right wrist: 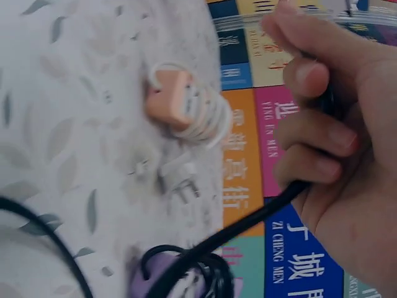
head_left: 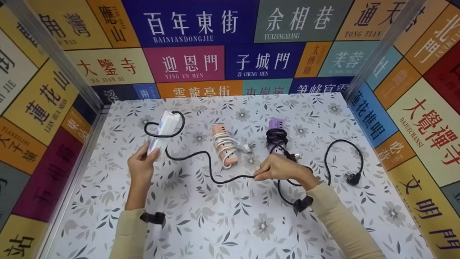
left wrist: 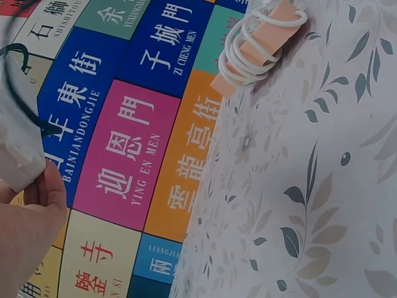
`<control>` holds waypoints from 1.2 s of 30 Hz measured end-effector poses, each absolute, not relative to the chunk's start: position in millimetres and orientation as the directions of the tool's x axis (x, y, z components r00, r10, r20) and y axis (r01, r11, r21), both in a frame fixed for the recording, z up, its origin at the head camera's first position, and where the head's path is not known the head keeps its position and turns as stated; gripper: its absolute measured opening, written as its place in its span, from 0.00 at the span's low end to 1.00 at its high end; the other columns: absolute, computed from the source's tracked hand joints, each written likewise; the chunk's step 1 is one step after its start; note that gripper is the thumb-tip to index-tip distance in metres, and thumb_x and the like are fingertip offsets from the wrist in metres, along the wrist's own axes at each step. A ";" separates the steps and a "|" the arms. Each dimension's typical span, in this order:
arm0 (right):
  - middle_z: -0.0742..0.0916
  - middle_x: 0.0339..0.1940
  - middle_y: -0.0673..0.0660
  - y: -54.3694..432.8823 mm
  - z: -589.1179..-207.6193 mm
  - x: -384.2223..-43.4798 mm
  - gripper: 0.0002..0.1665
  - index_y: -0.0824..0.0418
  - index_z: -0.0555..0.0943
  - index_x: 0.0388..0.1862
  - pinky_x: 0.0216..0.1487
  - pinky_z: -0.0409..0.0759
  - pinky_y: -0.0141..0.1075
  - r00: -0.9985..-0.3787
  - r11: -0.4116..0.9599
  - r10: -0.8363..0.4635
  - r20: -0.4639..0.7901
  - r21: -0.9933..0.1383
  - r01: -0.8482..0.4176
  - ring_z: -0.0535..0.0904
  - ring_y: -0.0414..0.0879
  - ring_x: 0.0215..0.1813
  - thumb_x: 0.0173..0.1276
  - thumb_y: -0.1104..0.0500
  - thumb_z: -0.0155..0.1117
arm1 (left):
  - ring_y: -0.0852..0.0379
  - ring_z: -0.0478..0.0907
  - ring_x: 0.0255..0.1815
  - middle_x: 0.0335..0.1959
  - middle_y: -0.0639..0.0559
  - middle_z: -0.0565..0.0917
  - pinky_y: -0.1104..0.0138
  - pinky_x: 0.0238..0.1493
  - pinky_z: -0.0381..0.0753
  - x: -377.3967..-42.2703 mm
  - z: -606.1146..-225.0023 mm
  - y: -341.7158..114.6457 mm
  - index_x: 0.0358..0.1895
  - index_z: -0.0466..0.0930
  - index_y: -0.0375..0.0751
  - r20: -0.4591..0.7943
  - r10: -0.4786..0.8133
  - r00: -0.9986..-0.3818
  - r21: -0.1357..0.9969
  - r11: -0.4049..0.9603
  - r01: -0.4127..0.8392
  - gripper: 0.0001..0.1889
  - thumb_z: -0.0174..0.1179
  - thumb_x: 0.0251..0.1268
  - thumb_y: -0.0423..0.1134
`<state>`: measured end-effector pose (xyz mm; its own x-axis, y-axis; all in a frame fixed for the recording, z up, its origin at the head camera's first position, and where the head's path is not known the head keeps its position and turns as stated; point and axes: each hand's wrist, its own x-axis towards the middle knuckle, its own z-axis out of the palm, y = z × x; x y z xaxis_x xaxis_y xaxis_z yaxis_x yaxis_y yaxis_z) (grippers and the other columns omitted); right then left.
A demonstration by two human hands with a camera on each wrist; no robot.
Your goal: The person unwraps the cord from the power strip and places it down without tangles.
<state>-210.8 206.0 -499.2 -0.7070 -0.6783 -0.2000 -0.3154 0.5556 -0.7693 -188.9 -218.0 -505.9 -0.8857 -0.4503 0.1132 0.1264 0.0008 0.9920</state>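
Left hand (head_left: pixel 142 165) gripping white power strip (head_left: pixel 163 133), right hand (head_left: pixel 280 169) pinching its black cord (head_left: pixel 201 154) (stretched between).

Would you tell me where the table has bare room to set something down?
The near table between the two sleeves is bare, as is the back strip under the wall. The middle is crowded: white strip, pink strip, purple strip and the black cord looping right to its plug.
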 end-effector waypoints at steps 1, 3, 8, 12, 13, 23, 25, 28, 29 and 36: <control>0.92 0.41 0.54 206.6 -504.2 -209.6 0.13 0.51 0.91 0.42 0.25 0.71 0.25 -0.711 0.581 -0.674 -0.201 -0.738 -0.342 0.76 0.33 0.26 0.62 0.48 0.74 | 0.72 0.79 0.44 0.65 0.26 0.73 0.83 0.44 0.80 -188.6 -505.5 -217.6 0.61 0.74 0.22 0.117 -0.452 -0.884 0.991 -0.001 0.132 0.26 0.65 0.56 0.24; 0.92 0.40 0.53 207.5 -514.3 -207.6 0.11 0.50 0.91 0.41 0.28 0.77 0.27 -0.722 0.626 -0.663 -0.198 -0.677 -0.388 0.83 0.35 0.31 0.62 0.48 0.74 | 0.71 0.80 0.43 0.64 0.25 0.74 0.83 0.44 0.80 -187.9 -505.3 -216.5 0.60 0.75 0.22 0.131 -0.455 -0.881 0.989 -0.004 0.150 0.26 0.65 0.55 0.23; 0.92 0.39 0.50 211.1 -541.3 -203.9 0.09 0.48 0.92 0.39 0.37 0.85 0.33 -0.769 0.705 -0.615 -0.174 -0.557 -0.438 0.88 0.41 0.38 0.61 0.49 0.74 | 0.70 0.81 0.40 0.62 0.24 0.75 0.81 0.41 0.82 -187.3 -505.1 -212.2 0.59 0.76 0.21 0.156 -0.441 -0.884 0.984 -0.005 0.177 0.27 0.67 0.52 0.22; 0.93 0.39 0.51 215.6 -564.2 -201.1 0.10 0.51 0.91 0.43 0.38 0.85 0.39 -0.794 0.729 -0.593 -0.132 -0.507 -0.460 0.87 0.44 0.37 0.65 0.53 0.71 | 0.70 0.81 0.40 0.62 0.25 0.75 0.81 0.41 0.82 -187.8 -504.7 -208.8 0.58 0.76 0.21 0.148 -0.436 -0.887 0.985 -0.018 0.173 0.27 0.67 0.51 0.22; 0.92 0.40 0.52 216.5 -568.8 -200.6 0.10 0.52 0.91 0.44 0.40 0.84 0.40 -0.797 0.727 -0.591 -0.125 -0.511 -0.459 0.86 0.45 0.38 0.66 0.54 0.70 | 0.70 0.81 0.40 0.62 0.25 0.75 0.81 0.42 0.82 -187.8 -504.5 -208.1 0.58 0.76 0.21 0.147 -0.434 -0.889 0.985 -0.013 0.170 0.27 0.67 0.52 0.22; 0.86 0.34 0.51 210.4 -581.2 -198.2 0.12 0.56 0.90 0.46 0.41 0.76 0.35 -0.774 0.674 -0.623 -0.111 -0.578 -0.460 0.76 0.41 0.36 0.66 0.55 0.69 | 0.70 0.80 0.42 0.61 0.25 0.77 0.82 0.43 0.80 -186.7 -505.1 -203.0 0.59 0.77 0.22 0.156 -0.412 -0.898 0.987 0.033 0.156 0.26 0.67 0.53 0.22; 0.86 0.34 0.51 208.8 -580.8 -196.9 0.14 0.56 0.90 0.48 0.41 0.76 0.34 -0.776 0.680 -0.620 -0.116 -0.573 -0.458 0.76 0.41 0.36 0.65 0.53 0.71 | 0.70 0.80 0.40 0.60 0.26 0.79 0.82 0.41 0.80 -186.6 -506.1 -202.3 0.59 0.77 0.22 0.160 -0.398 -0.903 0.987 0.044 0.156 0.26 0.68 0.53 0.23; 0.85 0.34 0.52 207.3 -578.8 -195.4 0.19 0.56 0.89 0.50 0.41 0.76 0.34 -0.777 0.690 -0.617 -0.128 -0.564 -0.454 0.76 0.42 0.36 0.63 0.49 0.73 | 0.68 0.80 0.38 0.57 0.28 0.82 0.80 0.38 0.81 -187.1 -507.1 -201.4 0.58 0.78 0.22 0.171 -0.388 -0.906 0.985 0.040 0.169 0.26 0.69 0.53 0.24; 0.85 0.34 0.52 206.5 -577.6 -195.1 0.20 0.56 0.88 0.50 0.41 0.76 0.34 -0.775 0.692 -0.617 -0.136 -0.563 -0.451 0.76 0.43 0.36 0.63 0.48 0.73 | 0.68 0.80 0.38 0.57 0.28 0.82 0.80 0.39 0.81 -187.3 -507.1 -201.2 0.58 0.78 0.22 0.172 -0.388 -0.905 0.985 0.038 0.171 0.26 0.69 0.53 0.24; 0.87 0.40 0.54 197.6 -570.3 -192.0 0.25 0.58 0.87 0.52 0.47 0.78 0.39 -0.755 0.682 -0.640 -0.143 -0.558 -0.472 0.80 0.48 0.42 0.64 0.43 0.71 | 0.68 0.80 0.39 0.59 0.24 0.79 0.81 0.40 0.81 -187.5 -507.6 -198.9 0.58 0.77 0.21 0.181 -0.392 -0.902 0.982 0.025 0.186 0.26 0.69 0.52 0.23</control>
